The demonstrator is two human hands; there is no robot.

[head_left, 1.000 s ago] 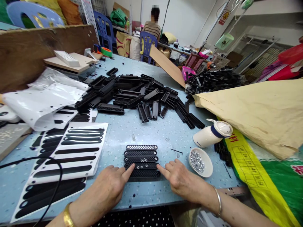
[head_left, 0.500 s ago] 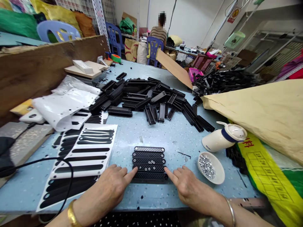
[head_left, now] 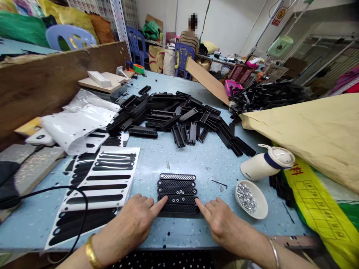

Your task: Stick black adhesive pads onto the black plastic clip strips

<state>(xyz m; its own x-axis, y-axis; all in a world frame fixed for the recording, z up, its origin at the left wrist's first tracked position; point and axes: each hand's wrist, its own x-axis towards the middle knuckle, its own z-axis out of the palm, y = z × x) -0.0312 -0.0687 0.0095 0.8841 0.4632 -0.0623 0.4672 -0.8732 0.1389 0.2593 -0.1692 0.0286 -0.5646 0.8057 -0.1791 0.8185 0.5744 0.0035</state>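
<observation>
In front of me several black plastic strips with a mesh pattern [head_left: 177, 184] lie side by side in a stack of rows. Small silver nuts [head_left: 179, 192] are scattered on the middle strips, and some sit at the strip ends. My left hand [head_left: 138, 216] stretches its index finger onto the left part of the second strip from the front, other fingers curled, holding nothing. The index fingertip of my right hand [head_left: 221, 220] touches the right end of that same strip; its other fingers are curled too. Right of that hand is a white bowl [head_left: 262, 203] of small silver nuts.
A heap of black strips [head_left: 168, 112] spreads across the table behind the row. Sticker sheets [head_left: 131, 186] lie at left, beside a black cable [head_left: 85, 209]. A white bottle [head_left: 259, 166] lies at right, near brown paper [head_left: 314, 123]. A person [head_left: 189, 37] sits far back.
My left index finger has slid right along the strip, and its tip now covers the spot where a loose nut lay. My right hand stays at the strip's right end.
</observation>
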